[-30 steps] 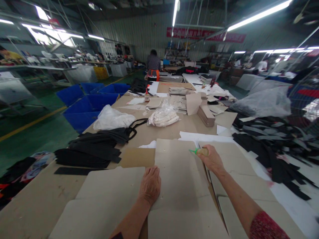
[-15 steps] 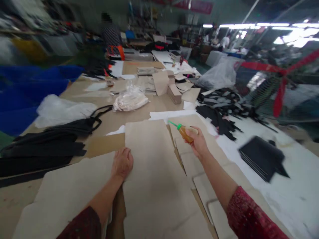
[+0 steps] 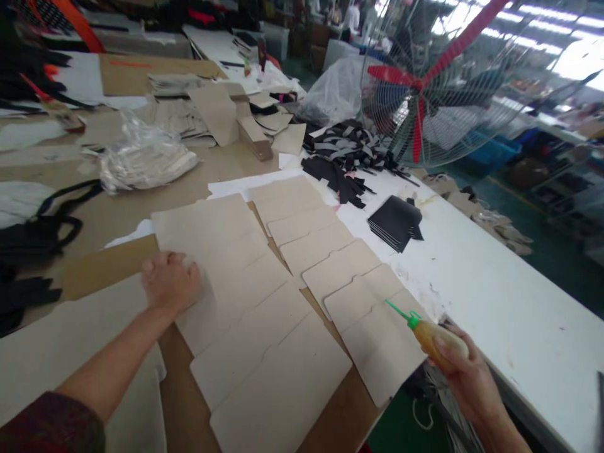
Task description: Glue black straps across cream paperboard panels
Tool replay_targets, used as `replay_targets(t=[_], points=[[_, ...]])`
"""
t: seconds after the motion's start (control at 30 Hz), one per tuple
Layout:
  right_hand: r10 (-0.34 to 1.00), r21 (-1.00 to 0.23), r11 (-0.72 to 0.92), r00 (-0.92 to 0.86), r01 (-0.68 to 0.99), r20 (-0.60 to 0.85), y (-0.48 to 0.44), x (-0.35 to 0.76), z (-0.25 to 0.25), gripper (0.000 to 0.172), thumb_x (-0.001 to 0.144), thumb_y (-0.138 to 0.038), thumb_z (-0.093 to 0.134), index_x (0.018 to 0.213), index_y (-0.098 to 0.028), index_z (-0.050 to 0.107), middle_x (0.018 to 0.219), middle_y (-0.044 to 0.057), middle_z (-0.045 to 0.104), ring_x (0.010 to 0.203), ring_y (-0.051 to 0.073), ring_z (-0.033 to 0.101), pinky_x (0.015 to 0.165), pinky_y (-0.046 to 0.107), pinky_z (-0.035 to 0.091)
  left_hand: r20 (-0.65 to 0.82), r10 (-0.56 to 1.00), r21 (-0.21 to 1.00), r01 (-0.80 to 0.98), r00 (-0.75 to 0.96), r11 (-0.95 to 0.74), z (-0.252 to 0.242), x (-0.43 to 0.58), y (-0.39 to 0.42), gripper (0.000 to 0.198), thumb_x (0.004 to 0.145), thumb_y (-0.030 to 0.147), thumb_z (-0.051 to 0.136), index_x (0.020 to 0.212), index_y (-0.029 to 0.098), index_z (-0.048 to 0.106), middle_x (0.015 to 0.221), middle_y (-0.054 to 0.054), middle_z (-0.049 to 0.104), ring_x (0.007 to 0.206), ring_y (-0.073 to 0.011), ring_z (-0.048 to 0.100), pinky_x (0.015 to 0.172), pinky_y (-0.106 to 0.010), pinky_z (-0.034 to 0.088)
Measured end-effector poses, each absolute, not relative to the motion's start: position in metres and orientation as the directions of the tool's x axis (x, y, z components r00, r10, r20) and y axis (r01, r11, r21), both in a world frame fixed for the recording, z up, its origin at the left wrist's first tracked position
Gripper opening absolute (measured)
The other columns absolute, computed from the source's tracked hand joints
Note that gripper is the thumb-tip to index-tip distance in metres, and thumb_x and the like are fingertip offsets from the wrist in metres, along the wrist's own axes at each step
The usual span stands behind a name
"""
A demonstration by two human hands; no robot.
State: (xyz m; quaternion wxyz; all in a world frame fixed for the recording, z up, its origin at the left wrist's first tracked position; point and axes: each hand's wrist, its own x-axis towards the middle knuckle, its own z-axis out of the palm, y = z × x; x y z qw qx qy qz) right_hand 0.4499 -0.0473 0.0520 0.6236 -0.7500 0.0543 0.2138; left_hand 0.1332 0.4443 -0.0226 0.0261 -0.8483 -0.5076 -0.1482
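Note:
My right hand [image 3: 460,365] is wrapped around a squeeze glue bottle [image 3: 441,343] with amber contents. The bottle's thin green nozzle points up and left, over the lower end of the right row of beige cardboard panels [image 3: 352,299]. My left hand [image 3: 170,282] rests on the left edge of the other row of cardboard panels [image 3: 245,283], its fingers curled under. What those fingers hold, if anything, is hidden. In both rows the panels overlap like steps, and each has a notched edge.
More cardboard [image 3: 85,352] lies at lower left. Beyond the rows are a plastic-wrapped bundle [image 3: 146,157], black strips [image 3: 349,151] and a stack of black pieces [image 3: 396,220]. A caged fan with red blades [image 3: 419,85] stands behind the white table [image 3: 472,270], whose edge slants at right.
The view has swung right and down. My right hand, with the glue bottle, has moved from the far end of the right row to its near end. My left hand stays on the cardboard.

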Motion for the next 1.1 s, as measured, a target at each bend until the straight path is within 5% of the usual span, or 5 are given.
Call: replay_targets(t=[0.17,0.3,0.6,0.83,1.1], points=[[0.286,-0.910,-0.177,0.865,-0.374,-0.411,-0.055,0.454,0.033,0.052,0.059,-0.040,0.084,0.102,-0.026,0.058,0.088,-0.002,0.064,0.067,0.015,0.059,0.053,0.025,0.050,0.275,0.591,0.410,0.464,0.758,-0.785,-0.007,0.201,0.269,0.025,0.091,0.024,0.046,0.109,0.015,0.060,0.114,-0.012,0.061,0.112,-0.0254,0.052,0.103,-0.045,0.043],[0.388,-0.906,-0.228,0.820,-0.357,-0.421,-0.072,0.476,0.022,0.054,0.061,-0.041,0.084,0.105,-0.025,0.058,0.088,-0.001,0.065,0.066,0.015,0.058,0.055,0.026,0.050,0.183,0.412,0.583,0.239,0.893,-0.777,-0.029,0.252,0.112,0.037,0.091,0.011,0.041,0.125,0.019,0.053,0.130,-0.009,0.057,0.124,-0.0209,0.048,0.108,-0.041,0.043],[0.598,-0.897,-0.434,0.720,-0.079,-0.352,-0.138,0.493,0.009,0.050,0.066,-0.044,0.080,0.107,-0.026,0.058,0.095,0.000,0.065,0.078,0.019,0.061,0.067,0.030,0.053,0.093,0.530,0.510,0.417,0.843,-0.752,-0.067,0.292,0.027,0.042,0.091,0.011,0.040,0.131,0.014,0.052,0.133,-0.014,0.056,0.128,-0.0252,0.048,0.110,-0.048,0.044],[0.821,-0.885,-0.292,0.569,0.363,-0.038,-0.139,0.484,-0.013,0.031,0.078,-0.037,0.068,0.105,-0.024,0.059,0.105,0.006,0.061,0.099,0.024,0.060,0.090,0.039,0.051,0.125,0.581,0.467,0.469,0.804,-0.750,-0.073,0.295,0.021,0.040,0.089,0.011,0.043,0.127,0.013,0.055,0.130,-0.015,0.056,0.126,-0.0266,0.049,0.108,-0.051,0.046],[0.910,-0.793,-0.240,0.415,0.560,0.017,-0.134,0.483,-0.022,0.027,0.086,-0.033,0.059,0.111,-0.026,0.054,0.112,0.006,0.057,0.102,0.022,0.061,0.090,0.038,0.052,0.137,0.596,0.472,0.477,0.792,-0.742,-0.076,0.294,0.019,0.036,0.088,0.011,0.044,0.123,0.012,0.056,0.128,-0.015,0.057,0.124,-0.0262,0.050,0.108,-0.050,0.046]])
